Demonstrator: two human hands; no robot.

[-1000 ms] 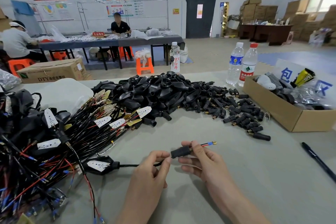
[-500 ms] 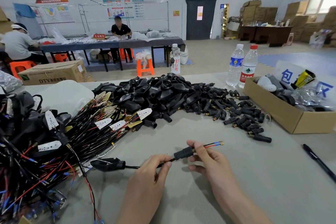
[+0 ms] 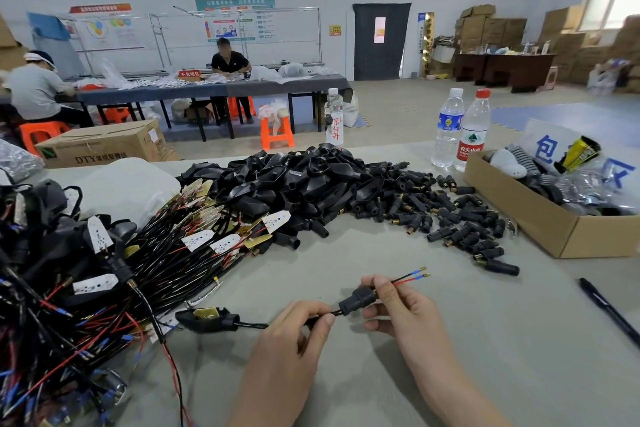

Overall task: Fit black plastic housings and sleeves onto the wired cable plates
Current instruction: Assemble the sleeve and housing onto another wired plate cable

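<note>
My left hand pinches a thin black cable that runs left to a black housing fitted over a gold plate and lying on the table. My right hand pinches a black sleeve threaded on the same cable. Red and black wire ends with blue crimps stick out to the right of my right fingers. A heap of loose black housings and a spread of small black sleeves lie further back. A tangle of wired plates fills the left.
An open cardboard box with bagged parts stands at the right. Two water bottles and a third bottle stand behind the heaps. A black pen lies at the right edge. Two people sit at a far table.
The housing at the cable's left end has turned over, hiding its white plate face and showing gold. Both hands and the sleeve have shifted slightly right, with more wire showing past the sleeve.
</note>
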